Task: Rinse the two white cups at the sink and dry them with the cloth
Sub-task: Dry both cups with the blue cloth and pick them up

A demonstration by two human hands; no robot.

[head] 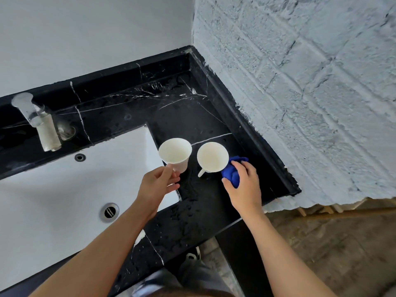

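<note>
Now two smooth white cups w/ flared rims are seen at the sink's right edge. One cup (pixel 175 154) is held by its handle in the left hand (pixel 157 185), fingers clamped round it, tilted, over the basin's right corner. The other cup (pixel 212 157) is stood upright on the black counter (pixel 184 116), its handle pointing near-left. A crumpled blue cloth (pixel 232 172), soft and bunched, is gripped in the right hand (pixel 244 187), fingers closed on it, pressed against that cup's right side. The counter is glossy black stone w/ thin white veins, water drops scattered near its front. A white rectangular basin (pixel 53 189) w/ metal drain (pixel 111 212) is set in it; a chrome tap (pixel 40 123) is at far left. A rough, pale painted brick wall (pixel 310 93) stands at right.
</note>
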